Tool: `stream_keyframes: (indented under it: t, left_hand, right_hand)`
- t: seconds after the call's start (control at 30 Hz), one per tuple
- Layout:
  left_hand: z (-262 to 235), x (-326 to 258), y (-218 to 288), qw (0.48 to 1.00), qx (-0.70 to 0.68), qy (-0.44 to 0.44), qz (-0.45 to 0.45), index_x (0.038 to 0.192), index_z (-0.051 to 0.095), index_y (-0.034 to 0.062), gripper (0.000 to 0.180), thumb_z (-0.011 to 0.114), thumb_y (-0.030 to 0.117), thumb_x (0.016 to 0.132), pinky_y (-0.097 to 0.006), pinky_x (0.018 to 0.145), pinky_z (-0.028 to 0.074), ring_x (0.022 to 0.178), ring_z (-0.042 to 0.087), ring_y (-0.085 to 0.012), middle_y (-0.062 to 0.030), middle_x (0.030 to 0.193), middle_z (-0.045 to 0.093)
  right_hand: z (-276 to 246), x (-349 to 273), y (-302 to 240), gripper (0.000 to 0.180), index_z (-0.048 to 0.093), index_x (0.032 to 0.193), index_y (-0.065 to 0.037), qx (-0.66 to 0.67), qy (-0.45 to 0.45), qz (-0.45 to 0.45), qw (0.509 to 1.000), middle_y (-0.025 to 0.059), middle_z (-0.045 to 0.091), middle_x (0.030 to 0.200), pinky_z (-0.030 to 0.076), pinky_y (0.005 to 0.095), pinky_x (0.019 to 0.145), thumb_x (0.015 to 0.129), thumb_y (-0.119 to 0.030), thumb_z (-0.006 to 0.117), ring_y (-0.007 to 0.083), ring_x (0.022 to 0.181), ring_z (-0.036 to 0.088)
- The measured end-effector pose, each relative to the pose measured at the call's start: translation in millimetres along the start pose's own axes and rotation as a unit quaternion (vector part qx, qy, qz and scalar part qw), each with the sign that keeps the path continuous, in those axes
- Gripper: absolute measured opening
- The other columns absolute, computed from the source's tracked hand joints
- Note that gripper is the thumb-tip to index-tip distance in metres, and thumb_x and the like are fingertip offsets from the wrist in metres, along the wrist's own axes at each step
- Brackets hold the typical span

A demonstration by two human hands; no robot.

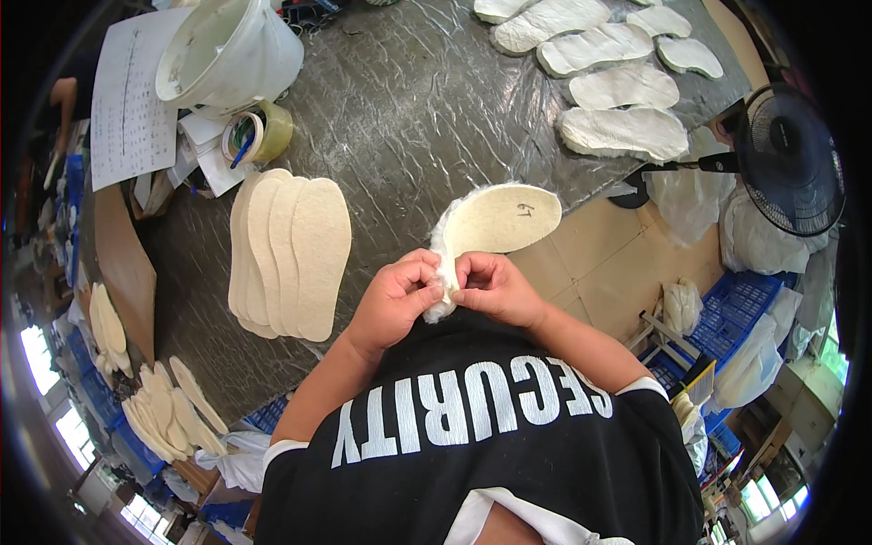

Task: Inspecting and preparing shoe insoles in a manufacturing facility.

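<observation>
Left hand (391,304) and right hand (502,289) both clamp, thumb to finger, on the seven-o'clock end of a cream, sole-shaped insole (504,218) edged in white fleece, near mid-view; from it, beige felt insoles (291,259) lie at nine o'clock and padded white insoles (624,89) between one and two, on a dark, wrinkle-surfaced table (391,118)

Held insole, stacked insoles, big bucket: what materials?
Held insole: probably felt, matte cream; fluffy white pile along its edge, wool or synthetic, can't tell. Stacked insoles: likely felt too, matte, with a slightly fibrous face. Big bucket: probably plastic, smooth whitish wall, soft sheen.
</observation>
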State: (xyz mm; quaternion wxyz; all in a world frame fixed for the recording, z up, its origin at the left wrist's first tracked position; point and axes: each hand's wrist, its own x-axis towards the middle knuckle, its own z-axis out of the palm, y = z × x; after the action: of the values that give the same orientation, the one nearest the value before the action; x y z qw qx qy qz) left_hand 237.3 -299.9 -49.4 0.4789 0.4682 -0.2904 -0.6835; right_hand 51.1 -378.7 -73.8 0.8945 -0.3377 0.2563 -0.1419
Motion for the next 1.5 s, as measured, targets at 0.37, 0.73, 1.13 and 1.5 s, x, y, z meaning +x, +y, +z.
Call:
stream_keyframes:
  t: [0.37,0.73,1.13,1.5]
  left_hand:
    - [10,0,13,0.979,0.19,-0.005,0.08,0.083,0.056,-0.0004,0.008,0.061,0.002,0.088,-0.023,0.067,0.042,0.078,0.05,-0.0101,-0.0052,0.099,0.053]
    - [1,1,6,0.992,0.117,0.001,0.051,0.084,0.056,-0.0009,0.005,0.06,0.0,0.087,-0.023,0.075,0.045,0.085,0.053,-0.0098,-0.0064,0.104,0.053]
    - [3,7,41,0.942,0.335,-0.027,-0.018,0.081,0.057,0.0007,0.03,0.079,0.019,0.076,-0.028,0.063,0.043,0.072,0.052,-0.0143,-0.0046,0.08,0.053]
    - [-5,6,18,0.981,0.192,-0.021,0.014,0.078,0.056,0.0008,0.011,0.066,0.002,0.084,-0.024,0.065,0.042,0.072,0.052,-0.009,-0.0015,0.081,0.056]
  right_hand:
    - [-3,2,-3,0.024,0.055,0.094,-0.006,0.042,0.0,-0.008,0.999,-0.0006,0.06,0.088,0.049,0.0235,0.075,0.081,-0.002,0.074,0.0083,0.083,0.059]
    - [-8,1,-2,0.017,0.057,0.092,-0.004,0.015,-0.016,-0.01,1.0,0.0012,0.063,0.09,0.051,0.023,0.076,0.084,0.0,0.071,0.0083,0.084,0.062]
    - [8,2,-10,0.015,0.059,0.087,-0.003,-0.033,0.083,0.035,0.995,0.0015,0.065,0.085,0.051,0.0206,0.07,0.083,-0.001,0.073,0.0062,0.077,0.062]
    - [0,1,-1,0.015,0.056,0.088,-0.004,0.016,0.04,0.007,0.999,-0.0007,0.062,0.087,0.051,0.0213,0.074,0.085,0.001,0.07,0.0059,0.079,0.06]
